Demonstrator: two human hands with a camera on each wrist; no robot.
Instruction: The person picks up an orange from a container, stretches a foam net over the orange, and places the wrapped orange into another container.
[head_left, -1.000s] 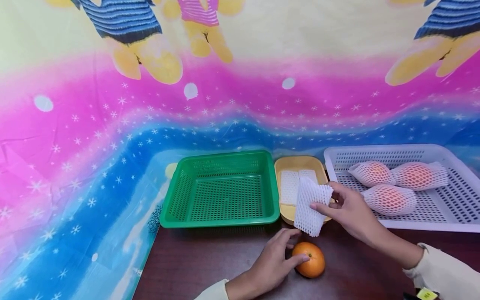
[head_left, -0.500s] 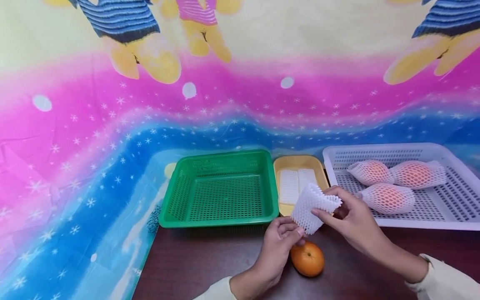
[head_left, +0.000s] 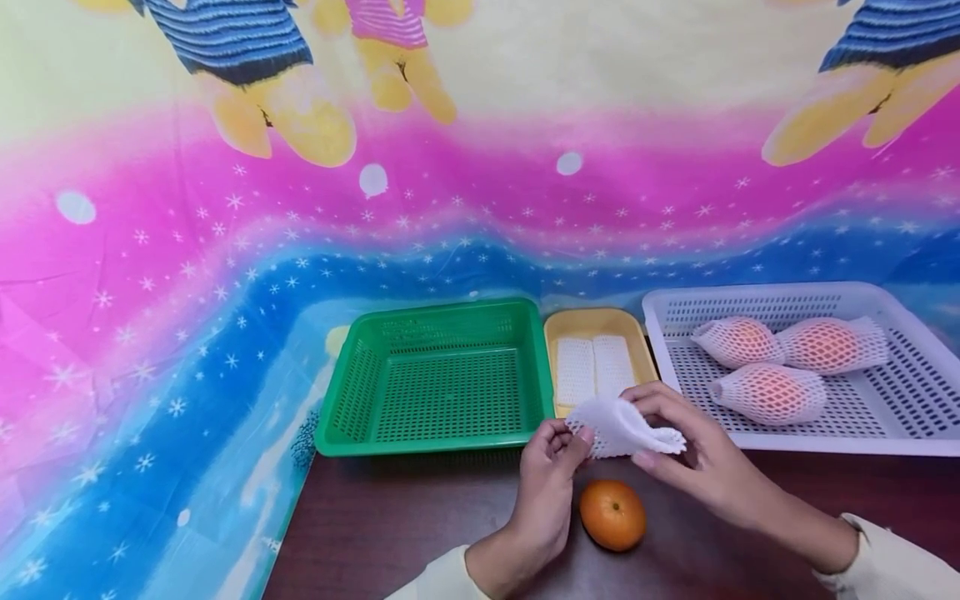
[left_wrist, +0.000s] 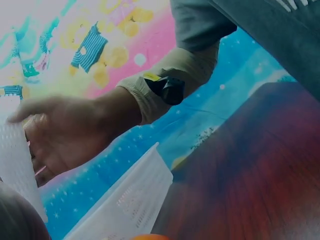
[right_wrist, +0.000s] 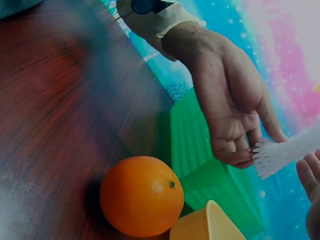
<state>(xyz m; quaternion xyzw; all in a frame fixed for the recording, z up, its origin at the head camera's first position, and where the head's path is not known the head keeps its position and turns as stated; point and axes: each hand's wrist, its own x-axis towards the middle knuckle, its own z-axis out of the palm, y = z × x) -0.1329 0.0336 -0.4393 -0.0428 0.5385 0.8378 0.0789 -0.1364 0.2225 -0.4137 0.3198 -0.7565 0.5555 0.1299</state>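
Note:
A white foam net sleeve (head_left: 611, 425) is held between both hands above the table. My left hand (head_left: 546, 492) pinches its left end between thumb and fingers, which the right wrist view also shows on the sleeve (right_wrist: 280, 155). The right hand (head_left: 705, 454) grips the other end, where the mouth of the sleeve gapes a little. Just below the sleeve, an orange (head_left: 612, 515) sits on the dark table, touched by neither hand. In the right wrist view the whole orange (right_wrist: 142, 196) shows, its stem spot facing right.
A green basket (head_left: 435, 446) stands at the back left. Beside it, a yellow tray (head_left: 558, 321) holds more flat foam sleeves (head_left: 576, 371). On the right, a white basket (head_left: 885, 442) contains several net-wrapped fruits (head_left: 780, 393). A patterned cloth (head_left: 480, 183) hangs behind.
My left hand has left the orange and taken hold of the sleeve's end. The sleeve has tilted from hanging down to nearly level. The orange stays on the table.

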